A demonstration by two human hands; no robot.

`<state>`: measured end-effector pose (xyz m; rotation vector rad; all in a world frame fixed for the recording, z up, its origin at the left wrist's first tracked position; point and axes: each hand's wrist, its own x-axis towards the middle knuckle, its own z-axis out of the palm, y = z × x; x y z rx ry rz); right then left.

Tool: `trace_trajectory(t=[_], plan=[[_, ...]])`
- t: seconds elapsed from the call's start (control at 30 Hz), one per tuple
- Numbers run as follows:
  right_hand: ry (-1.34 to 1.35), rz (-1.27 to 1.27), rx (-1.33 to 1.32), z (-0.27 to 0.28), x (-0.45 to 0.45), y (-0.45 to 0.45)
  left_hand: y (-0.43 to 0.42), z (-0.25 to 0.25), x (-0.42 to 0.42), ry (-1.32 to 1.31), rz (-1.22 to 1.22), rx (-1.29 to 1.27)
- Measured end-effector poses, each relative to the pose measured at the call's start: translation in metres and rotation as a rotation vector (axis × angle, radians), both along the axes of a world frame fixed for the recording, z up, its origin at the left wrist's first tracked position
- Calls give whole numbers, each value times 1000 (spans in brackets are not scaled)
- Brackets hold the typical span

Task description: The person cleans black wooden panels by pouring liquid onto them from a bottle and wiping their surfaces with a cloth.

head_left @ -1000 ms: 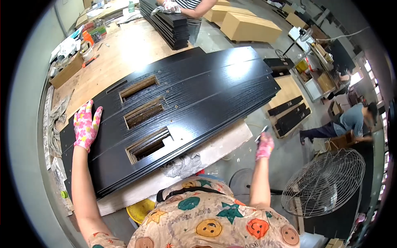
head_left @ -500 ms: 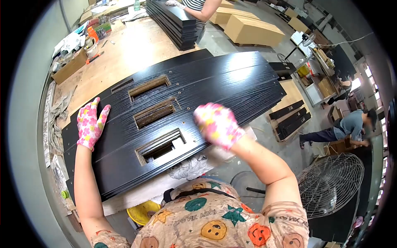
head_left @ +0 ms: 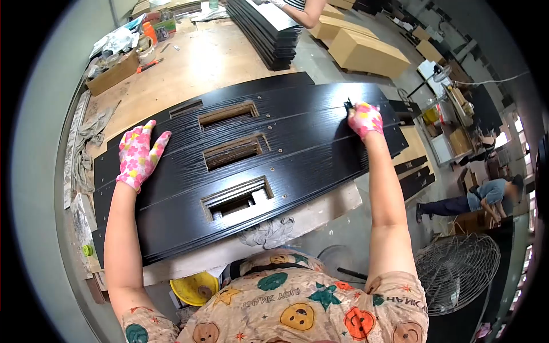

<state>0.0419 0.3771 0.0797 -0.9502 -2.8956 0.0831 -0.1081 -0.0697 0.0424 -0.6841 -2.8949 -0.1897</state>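
Note:
Black wood-grain panels (head_left: 309, 123) lie stacked in front of me, with three rectangular cut-outs toward the left. My left hand (head_left: 138, 155), in a pink flowered glove, lies with its fingers spread on the panels' left part. Near the panels' far right end, my right hand (head_left: 365, 119) wears a matching glove. Its fingers are closed around a small dark object (head_left: 349, 106), too small to name, held at the panel surface. A grey crumpled cloth (head_left: 267, 233) sits by the near edge of the stack.
A co-worker's arm (head_left: 309, 14) reaches over another stack of black panels (head_left: 260, 34) at the back. Cartons (head_left: 369, 52) stand behind on the floor. At the right are a wire fan (head_left: 457, 274) and a bending person (head_left: 486, 194). A yellow bucket (head_left: 195, 287) sits below the table.
My right hand has come from off the panels' right side, across their near edge, to their far right end. My left hand stays on the panels. The view has shifted somewhat.

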Motion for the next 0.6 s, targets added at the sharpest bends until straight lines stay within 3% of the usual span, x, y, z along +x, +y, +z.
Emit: trace_trajectory(t=[0.07, 0.13, 0.2, 0.33, 0.37, 0.47, 0.53, 0.6], plan=[[-20, 157, 44, -17, -5, -22, 1, 1, 0, -14, 9, 4], [48, 519, -34, -26, -7, -93, 2, 1, 2, -23, 17, 9], [22, 605, -77, -13, -7, -108, 1, 2, 1, -20, 14, 2], [33, -51, -80, -14, -2, 30, -4, -8, -4, 91, -31, 74], [27, -43, -80, -15, -4, 23, -2, -5, -2, 52, -21, 59], [17, 227, 1, -13, -21, -71, -2, -7, -4, 18, -5, 36], [65, 584, -46, -23, -22, -139, -3, -10, -6, 77, -26, 64], [-5, 632, -72, -17, -27, -126, -3, -11, -6, 112, -42, 54]])
